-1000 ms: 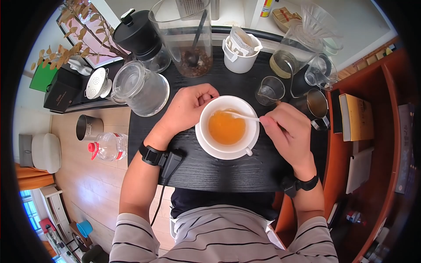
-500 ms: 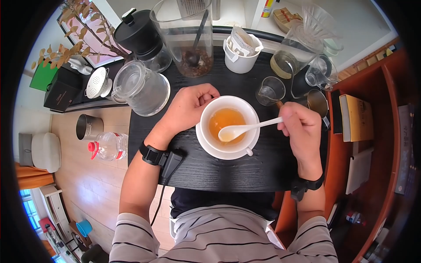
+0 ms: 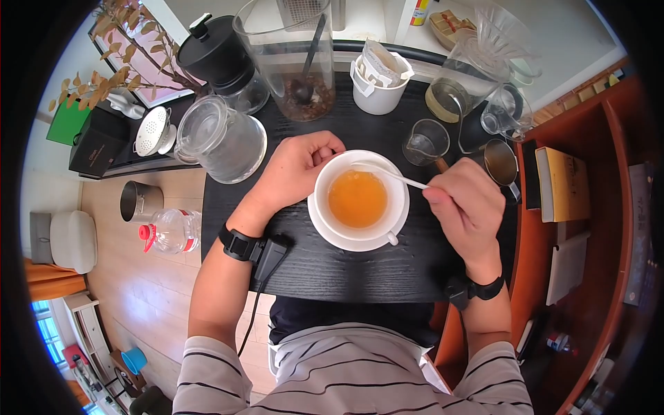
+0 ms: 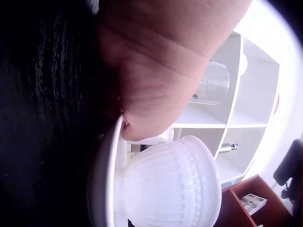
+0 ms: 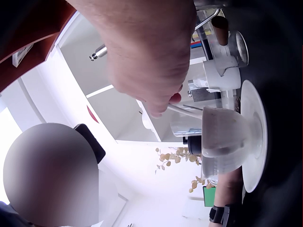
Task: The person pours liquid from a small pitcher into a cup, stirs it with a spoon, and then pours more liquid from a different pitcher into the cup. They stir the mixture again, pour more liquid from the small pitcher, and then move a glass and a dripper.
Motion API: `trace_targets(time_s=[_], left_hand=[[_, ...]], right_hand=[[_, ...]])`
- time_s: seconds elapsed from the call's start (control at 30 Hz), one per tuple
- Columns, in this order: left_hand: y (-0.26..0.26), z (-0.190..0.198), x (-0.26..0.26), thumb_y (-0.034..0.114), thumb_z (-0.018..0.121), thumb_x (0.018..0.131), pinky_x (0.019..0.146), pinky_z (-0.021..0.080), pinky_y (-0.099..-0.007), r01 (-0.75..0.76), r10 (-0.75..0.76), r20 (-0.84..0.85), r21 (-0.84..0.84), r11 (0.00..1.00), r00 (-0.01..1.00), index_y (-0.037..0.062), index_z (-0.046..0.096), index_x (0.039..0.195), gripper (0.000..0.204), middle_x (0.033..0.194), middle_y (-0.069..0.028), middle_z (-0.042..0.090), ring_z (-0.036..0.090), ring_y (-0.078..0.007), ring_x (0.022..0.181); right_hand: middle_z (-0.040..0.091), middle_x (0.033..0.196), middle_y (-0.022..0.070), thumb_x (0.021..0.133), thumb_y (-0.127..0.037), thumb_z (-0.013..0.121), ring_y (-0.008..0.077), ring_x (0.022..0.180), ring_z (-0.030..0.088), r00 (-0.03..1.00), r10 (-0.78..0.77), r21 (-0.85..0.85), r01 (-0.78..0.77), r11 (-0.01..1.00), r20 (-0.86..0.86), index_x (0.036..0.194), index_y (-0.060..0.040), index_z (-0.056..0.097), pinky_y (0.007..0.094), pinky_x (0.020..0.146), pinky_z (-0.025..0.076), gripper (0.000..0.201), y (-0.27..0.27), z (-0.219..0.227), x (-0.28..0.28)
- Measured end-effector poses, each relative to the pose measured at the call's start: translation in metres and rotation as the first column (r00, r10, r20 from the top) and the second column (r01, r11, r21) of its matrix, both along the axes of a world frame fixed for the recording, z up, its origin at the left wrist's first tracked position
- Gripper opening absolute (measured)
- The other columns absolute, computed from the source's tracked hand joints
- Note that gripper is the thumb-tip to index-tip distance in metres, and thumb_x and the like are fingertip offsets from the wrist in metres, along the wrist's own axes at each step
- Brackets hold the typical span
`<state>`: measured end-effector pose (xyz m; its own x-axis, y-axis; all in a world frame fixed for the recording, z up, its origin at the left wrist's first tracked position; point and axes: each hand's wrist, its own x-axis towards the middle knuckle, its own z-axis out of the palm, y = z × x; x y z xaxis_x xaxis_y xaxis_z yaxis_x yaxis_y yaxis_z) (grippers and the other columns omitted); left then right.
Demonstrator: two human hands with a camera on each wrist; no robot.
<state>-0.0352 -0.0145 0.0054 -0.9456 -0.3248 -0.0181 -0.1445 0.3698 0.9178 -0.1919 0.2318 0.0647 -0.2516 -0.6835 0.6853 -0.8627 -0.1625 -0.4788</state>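
A white cup (image 3: pixel 396 199) of orange-amber liquid (image 3: pixel 356 202) stands on a white saucer (image 3: pixel 344 242), its small handle toward the lower right. Between thumb and fingers my right hand (image 3: pixel 467 207) pinches the handle of a white spoon (image 3: pixel 408 180). The spoon slants down over the cup's rim, with its bowl against the far inner wall. At the saucer's upper left rests my left hand (image 3: pixel 294 166). In the left wrist view its thumb lies over the edge of the saucer (image 4: pixel 103 175), beside the ribbed cup (image 4: pixel 170 189), and grips that edge; the other fingers are mostly hidden.
Behind the cup stand a glass pot (image 3: pixel 225 142), a black grinder (image 3: pixel 218 55), a tall glass vessel (image 3: pixel 287 62), a white drip-bag cup (image 3: pixel 379 97), and a small glass pitcher (image 3: pixel 425 143). A metal pitcher (image 3: pixel 499 162) and wooden shelf (image 3: pixel 529 256) flank my right hand.
The spoon went from the cup's far side to above the near side, bowl showing, then back to the far inner wall. My right hand swung right and returned partway. My left hand stayed.
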Motion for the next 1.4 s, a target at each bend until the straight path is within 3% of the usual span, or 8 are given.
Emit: trace_targets(time_s=[0.17,0.23,0.43,0.57,0.77,0.97,1.2,1.4], left_hand=[[0.0,-0.001,0.0,0.011,0.083,0.093,0.063,0.043,-0.0178,0.003,-0.003,-0.005,0.0,1.0,1.0,0.0022,0.074,0.108,0.019,0.079,0.0101,0.062,0.052,0.0025,0.072],[-0.001,-0.002,0.0,0.011,0.083,0.093,0.063,0.043,-0.0176,0.001,-0.001,-0.001,0.005,1.0,1.0,0.0023,0.074,0.108,0.02,0.08,0.0098,0.064,0.052,0.0027,0.072],[0.0,-0.001,0.0,0.01,0.082,0.093,0.063,0.044,-0.0176,0.003,-0.003,-0.003,0.0,1.0,1.0,0.0022,0.074,0.108,0.019,0.08,0.0092,0.065,0.053,0.0028,0.072],[-0.001,-0.002,0.0,0.01,0.082,0.093,0.063,0.044,-0.018,-0.003,0.003,0.003,0.015,1.0,1.0,0.002,0.074,0.108,0.019,0.08,0.0095,0.064,0.052,0.0026,0.072],[0.0,-0.001,-0.001,0.01,0.082,0.093,0.063,0.043,-0.0186,-0.005,0.005,-0.003,-0.012,1.0,1.0,0.0022,0.074,0.107,0.019,0.078,0.0105,0.061,0.05,0.0023,0.072],[0.0,0.0,0.0,0.01,0.083,0.093,0.063,0.043,-0.0183,0.0,0.0,-0.006,-0.007,1.0,1.0,0.0021,0.074,0.107,0.019,0.078,0.0103,0.061,0.051,0.0024,0.072],[0.0,-0.002,0.0,0.011,0.083,0.092,0.062,0.043,-0.0179,0.002,-0.002,-0.013,0.006,1.0,1.0,0.0026,0.074,0.108,0.02,0.079,0.01,0.063,0.051,0.0028,0.071],[-0.001,-0.003,0.0,0.011,0.083,0.092,0.062,0.043,-0.0178,0.003,-0.003,-0.008,0.01,1.0,1.0,0.0027,0.074,0.108,0.02,0.079,0.01,0.064,0.051,0.0027,0.071]], right_hand=[[0.061,0.071,0.0066,0.096,-0.012,0.081,0.0173,0.06,0.052,0.965,-0.043,0.184,-0.006,0.983,0.258,0.085,0.0013,0.073,0.0321,0.057,0.04,0.019,-0.001,-0.01,0.008],[0.061,0.068,0.0026,0.103,-0.018,0.076,0.0097,0.061,0.049,0.833,-0.094,0.279,-0.075,0.957,0.545,0.083,0.0013,0.073,0.0298,0.056,0.038,0.028,0.0,-0.009,0.01],[0.064,0.071,-0.0018,0.107,-0.022,0.072,0.0033,0.063,0.047,0.626,-0.137,0.279,-0.134,0.951,0.768,0.082,-0.0004,0.073,0.0246,0.057,0.037,0.033,0.007,-0.008,0.005],[0.064,0.075,-0.0012,0.108,-0.021,0.07,0.0041,0.065,0.049,0.654,-0.012,0.066,-0.058,0.996,0.756,0.085,0.001,0.072,0.0232,0.058,0.037,0.031,0.007,-0.003,0.007],[0.065,0.075,0.0067,0.096,-0.007,0.078,0.0162,0.062,0.054,0.97,-0.041,-0.085,0.063,0.994,0.238,0.086,0.0019,0.072,0.0308,0.058,0.042,0.015,0.006,-0.005,-0.001],[0.058,0.067,0.0056,0.087,-0.004,0.085,0.0225,0.059,0.053,0.994,-0.048,0.081,0.041,0.996,0.096,0.081,-0.0005,0.072,0.0341,0.055,0.041,0.015,-0.001,-0.006,0.008],[0.058,0.066,-0.0007,0.104,-0.015,0.073,0.0045,0.061,0.046,0.723,-0.128,0.296,-0.11,0.949,0.679,0.078,0.0014,0.07,0.0264,0.055,0.035,0.032,0.003,-0.006,0.014],[0.064,0.073,-0.002,0.108,-0.021,0.069,0.0034,0.064,0.05,0.606,-0.061,0.114,-0.049,0.992,0.793,0.086,0.0002,0.073,0.0222,0.058,0.038,0.031,0.006,-0.004,0.011]])
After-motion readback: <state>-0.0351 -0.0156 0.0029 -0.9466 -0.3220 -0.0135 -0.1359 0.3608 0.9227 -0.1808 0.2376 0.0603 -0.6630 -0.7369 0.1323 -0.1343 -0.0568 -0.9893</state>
